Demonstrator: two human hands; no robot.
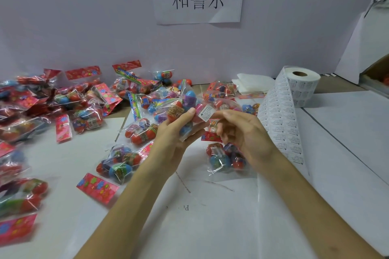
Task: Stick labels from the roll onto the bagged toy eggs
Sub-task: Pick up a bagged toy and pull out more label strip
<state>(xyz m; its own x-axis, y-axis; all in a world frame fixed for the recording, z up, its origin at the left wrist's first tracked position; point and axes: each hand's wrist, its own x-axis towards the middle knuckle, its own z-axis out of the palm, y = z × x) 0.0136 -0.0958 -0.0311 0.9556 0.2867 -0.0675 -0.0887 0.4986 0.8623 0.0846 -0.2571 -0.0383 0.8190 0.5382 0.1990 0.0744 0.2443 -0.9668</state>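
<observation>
Left hand: the left hand (174, 139) is raised above the tabletop (210, 227), forearm coming in from the lower left, wrist bent back; its fingers and thumb are curled round 1 held bag (184, 107).
Held bag: clear plastic with red, blue and purple toy eggs, lifted off the tabletop, between the 2 hands.
Right hand: the right hand (242, 132) is palm-up, just beside the held bag, forearm coming in from the lower right; the lower fingers are curled in and the fingertips pinch 1 label (206, 113).
Label: small, white, printed, tilted, touching the bag's right side.
Roll: the label roll (303, 86) stands at the right rear, and its loose strip (280, 124) trails behind the right wrist.
Other bags: a pile of bagged eggs (73, 101) spreads left; 1 bag (225, 157) lies below the right hand.
</observation>
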